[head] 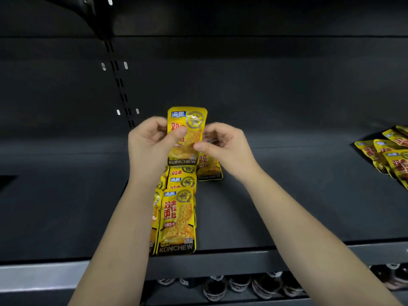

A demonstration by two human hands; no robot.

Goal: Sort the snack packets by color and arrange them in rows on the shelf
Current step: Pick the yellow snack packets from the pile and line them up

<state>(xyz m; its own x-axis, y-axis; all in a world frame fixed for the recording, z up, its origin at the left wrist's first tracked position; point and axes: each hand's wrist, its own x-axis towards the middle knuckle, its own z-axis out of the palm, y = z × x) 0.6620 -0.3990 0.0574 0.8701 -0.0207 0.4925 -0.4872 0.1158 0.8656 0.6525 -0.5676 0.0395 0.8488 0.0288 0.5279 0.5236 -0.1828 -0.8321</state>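
A yellow snack packet (187, 120) is held upright above the dark shelf (287, 195). My left hand (150, 140) grips its left edge, thumb on the front. My right hand (223, 142) pinches its right edge. Below them a row of overlapping yellow packets (176, 221) runs from the shelf's front edge towards the back. One more yellow packet (209, 168) lies just right of that row, partly behind my right hand.
A loose heap of yellow packets (390, 153) lies at the far right of the shelf. The shelf's grey front lip (220, 259) runs across the bottom, with dark bottle tops (238, 283) on the level below. A slotted upright (119, 85) stands at back left.
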